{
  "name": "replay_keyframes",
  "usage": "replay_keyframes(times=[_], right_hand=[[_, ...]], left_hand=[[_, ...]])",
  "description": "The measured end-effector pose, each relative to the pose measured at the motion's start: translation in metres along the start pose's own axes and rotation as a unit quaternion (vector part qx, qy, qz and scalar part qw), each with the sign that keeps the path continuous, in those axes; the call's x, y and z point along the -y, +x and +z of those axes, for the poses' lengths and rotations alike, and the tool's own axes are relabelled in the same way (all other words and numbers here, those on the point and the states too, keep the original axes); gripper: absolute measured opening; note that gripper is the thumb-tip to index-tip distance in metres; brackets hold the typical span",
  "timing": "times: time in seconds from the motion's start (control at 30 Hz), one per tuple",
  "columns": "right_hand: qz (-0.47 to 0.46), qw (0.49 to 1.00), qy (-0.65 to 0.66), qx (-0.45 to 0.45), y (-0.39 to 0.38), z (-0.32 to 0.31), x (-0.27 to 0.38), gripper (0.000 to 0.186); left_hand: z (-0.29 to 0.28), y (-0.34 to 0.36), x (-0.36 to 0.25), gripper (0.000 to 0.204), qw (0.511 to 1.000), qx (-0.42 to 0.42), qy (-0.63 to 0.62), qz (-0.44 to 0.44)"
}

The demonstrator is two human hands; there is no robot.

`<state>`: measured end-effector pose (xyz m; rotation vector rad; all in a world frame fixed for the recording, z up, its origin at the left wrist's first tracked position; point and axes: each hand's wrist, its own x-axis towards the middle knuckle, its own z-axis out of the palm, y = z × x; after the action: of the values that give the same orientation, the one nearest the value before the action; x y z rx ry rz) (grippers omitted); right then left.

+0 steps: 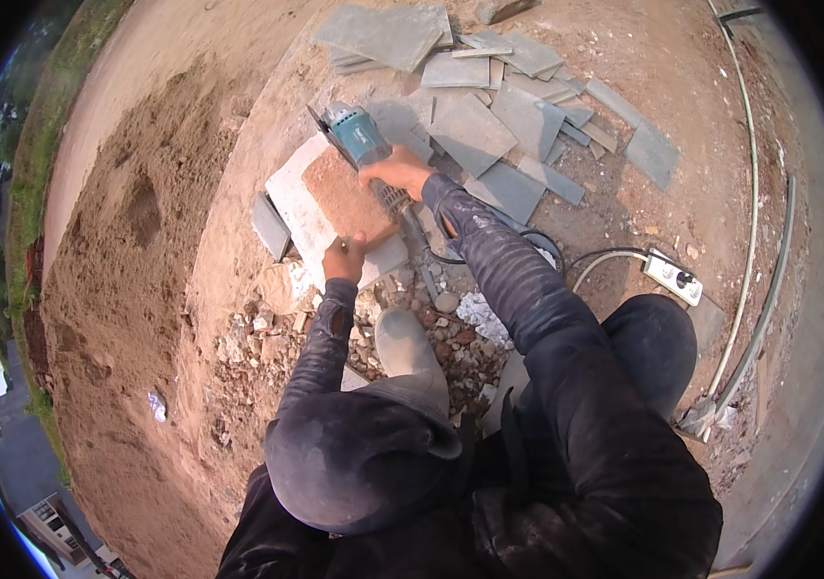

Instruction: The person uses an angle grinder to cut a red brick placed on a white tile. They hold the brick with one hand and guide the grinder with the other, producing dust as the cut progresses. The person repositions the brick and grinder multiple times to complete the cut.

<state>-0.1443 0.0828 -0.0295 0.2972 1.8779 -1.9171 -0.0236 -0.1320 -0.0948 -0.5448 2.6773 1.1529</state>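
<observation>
Two bare hands of mine are out in front of me, low over the ground. My right hand (400, 172) is closed around the body of a teal grinder (359, 135), fingers wrapped on it with no slack that I can see. The grinder's dark disc (331, 138) is on its left side, by the far edge of a brown block (343, 193); I cannot tell whether the two touch. The block lies on a pale slab (287, 185), which shows along its left side.

My left hand (344, 259) is at the block's near edge, fingers curled in. It seems to touch the block there, but I cannot tell how firmly it holds, or how far open the fingers are underneath.

A grey tile (270, 227) sits just left of the pale slab. Beyond the grinder lies a stack of grey stone sheets (383, 37), and more flat pieces (528, 116) are scattered to its right, some overlapping. Broken rubble (441, 340) covers the ground nearer me, around my pale boot (406, 343), with a crumpled white sheet (482, 318) to the right of the boot. A black cable (586, 259) runs to a white power strip (672, 278) near my right knee (653, 343). A mound of loose soil (142, 193) spreads out on my left.
</observation>
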Motion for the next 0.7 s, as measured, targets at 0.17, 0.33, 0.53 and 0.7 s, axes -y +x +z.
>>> replay_keyframes(times=[0.17,0.33,0.53,0.7], right_hand=[[0.006,0.999,0.002,0.031,0.005,0.007,0.005,0.066],[0.019,0.999,-0.012,0.032,0.009,0.003,0.007,0.063],[0.02,0.998,-0.015,0.057,0.005,-0.003,0.014,0.063],[0.038,0.997,-0.054,0.048,0.001,-0.006,0.023,0.066]], left_hand=[[-0.005,0.003,0.005,0.066,1.0,-0.017,0.011,0.005],[-0.004,0.001,-0.004,0.064,1.0,-0.006,0.017,0.007],[-0.007,-0.003,-0.009,0.062,1.0,0.003,0.009,-0.001],[-0.008,-0.006,-0.012,0.061,1.0,-0.008,0.022,0.004]])
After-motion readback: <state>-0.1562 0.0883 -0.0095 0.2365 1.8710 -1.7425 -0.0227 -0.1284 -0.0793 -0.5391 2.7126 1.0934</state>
